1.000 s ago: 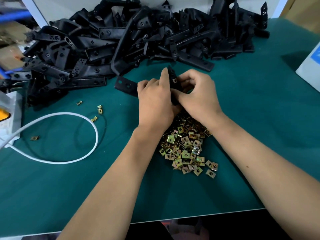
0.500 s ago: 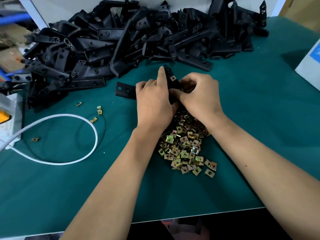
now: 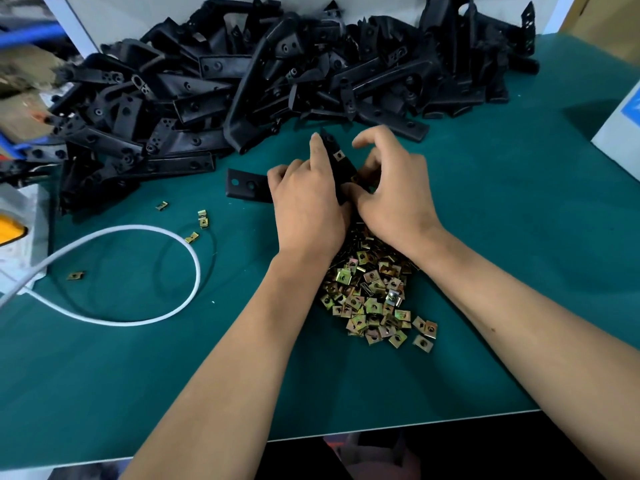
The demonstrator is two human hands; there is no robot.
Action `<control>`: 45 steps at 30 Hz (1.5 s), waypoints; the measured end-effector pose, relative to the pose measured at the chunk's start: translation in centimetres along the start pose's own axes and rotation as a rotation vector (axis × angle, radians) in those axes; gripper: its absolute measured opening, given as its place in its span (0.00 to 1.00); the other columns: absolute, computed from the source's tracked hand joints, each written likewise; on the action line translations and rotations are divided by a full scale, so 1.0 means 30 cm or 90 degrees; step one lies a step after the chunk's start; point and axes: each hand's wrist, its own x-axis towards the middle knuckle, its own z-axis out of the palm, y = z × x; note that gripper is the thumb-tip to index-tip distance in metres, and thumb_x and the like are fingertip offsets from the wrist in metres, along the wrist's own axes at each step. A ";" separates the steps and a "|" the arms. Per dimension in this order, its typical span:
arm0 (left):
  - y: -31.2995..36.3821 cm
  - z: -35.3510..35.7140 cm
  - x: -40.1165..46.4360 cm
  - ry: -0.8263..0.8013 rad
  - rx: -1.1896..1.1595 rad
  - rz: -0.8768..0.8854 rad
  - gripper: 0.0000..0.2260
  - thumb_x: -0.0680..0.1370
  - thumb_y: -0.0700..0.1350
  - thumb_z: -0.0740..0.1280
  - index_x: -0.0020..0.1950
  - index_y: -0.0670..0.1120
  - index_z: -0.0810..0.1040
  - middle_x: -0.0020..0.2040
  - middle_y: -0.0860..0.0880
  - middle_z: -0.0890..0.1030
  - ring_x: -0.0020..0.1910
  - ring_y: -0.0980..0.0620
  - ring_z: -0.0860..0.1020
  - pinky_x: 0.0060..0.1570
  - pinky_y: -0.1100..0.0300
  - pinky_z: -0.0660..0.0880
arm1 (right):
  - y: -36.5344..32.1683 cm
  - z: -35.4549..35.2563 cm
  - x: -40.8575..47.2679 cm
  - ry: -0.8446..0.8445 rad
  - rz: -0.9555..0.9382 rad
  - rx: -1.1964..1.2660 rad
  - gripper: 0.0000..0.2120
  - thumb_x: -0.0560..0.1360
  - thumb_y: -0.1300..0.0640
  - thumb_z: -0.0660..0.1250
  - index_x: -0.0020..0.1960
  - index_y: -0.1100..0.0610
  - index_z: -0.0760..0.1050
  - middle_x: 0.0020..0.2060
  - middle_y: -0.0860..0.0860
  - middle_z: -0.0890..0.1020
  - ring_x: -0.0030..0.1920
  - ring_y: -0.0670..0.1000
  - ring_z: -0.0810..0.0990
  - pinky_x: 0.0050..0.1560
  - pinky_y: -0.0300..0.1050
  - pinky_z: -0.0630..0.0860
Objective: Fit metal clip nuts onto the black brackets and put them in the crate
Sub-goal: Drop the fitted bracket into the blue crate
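Near the middle of the green table, the left hand grips a black bracket carrying a clip nut, forefinger laid along it. The right hand curls beside it; whether it pinches anything, I cannot tell. Loose clip nuts lie heaped below the wrists, brackets piled along the far edge.

Black brackets heap up on a deep teal table. Brassy gold clip nuts glint with greenish tints, and a white cable loops beside a yellow-and-white object.
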 end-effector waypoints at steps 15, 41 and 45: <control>0.115 -0.048 -0.005 -0.005 0.038 0.078 0.40 0.71 0.45 0.76 0.78 0.36 0.64 0.46 0.45 0.82 0.50 0.44 0.79 0.66 0.50 0.65 | 0.028 -0.100 -0.014 0.067 0.062 0.002 0.26 0.70 0.52 0.81 0.65 0.53 0.77 0.41 0.41 0.81 0.42 0.40 0.80 0.44 0.26 0.72; 1.426 0.166 -0.755 -0.418 -0.118 0.837 0.24 0.77 0.52 0.71 0.71 0.48 0.73 0.63 0.47 0.79 0.68 0.45 0.73 0.75 0.47 0.59 | 0.830 -1.236 -1.283 0.528 0.820 -0.073 0.11 0.74 0.57 0.76 0.56 0.59 0.85 0.48 0.59 0.87 0.50 0.56 0.85 0.58 0.54 0.81; 1.411 0.220 -0.783 -0.523 -0.131 0.820 0.17 0.77 0.53 0.72 0.63 0.47 0.78 0.61 0.46 0.77 0.65 0.43 0.73 0.68 0.47 0.66 | 0.916 -1.186 -1.372 0.536 0.966 -0.044 0.10 0.73 0.53 0.77 0.47 0.61 0.85 0.43 0.62 0.86 0.48 0.62 0.85 0.53 0.58 0.82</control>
